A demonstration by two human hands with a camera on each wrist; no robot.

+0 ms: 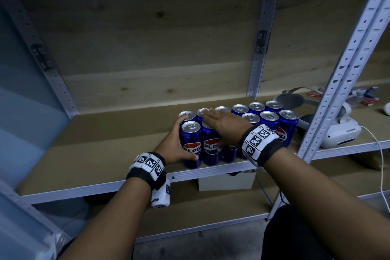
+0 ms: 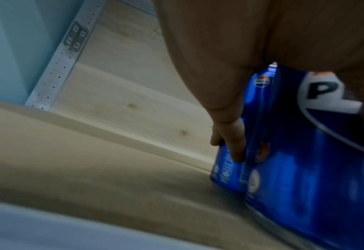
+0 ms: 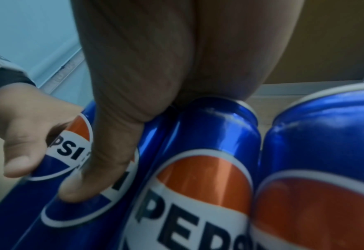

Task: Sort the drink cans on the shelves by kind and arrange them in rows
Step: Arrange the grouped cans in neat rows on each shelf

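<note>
Several blue Pepsi cans [image 1: 270, 116] stand upright in two rows on the wooden shelf [image 1: 105, 154], close to its front edge. My left hand [image 1: 177, 139] cups the left end of the block: palm against the front-left can [image 1: 191, 143], thumb across its front, straight fingers [image 2: 232, 138] pressing the side of the back-left can [image 2: 226, 177]. My right hand [image 1: 221, 120] lies flat on the can tops with fingers straight and pointing left. Its thumb [image 3: 104, 152] hangs down the front of the second can. Several cans are hidden under this hand and wrist.
A white perforated upright [image 1: 341, 69] stands right of the cans. Beyond it a white headset [image 1: 337, 131] with a cable [image 1: 379, 164] and small packets [image 1: 363, 95] lie on the neighbouring shelf. A white box [image 1: 226, 181] sits on the shelf below.
</note>
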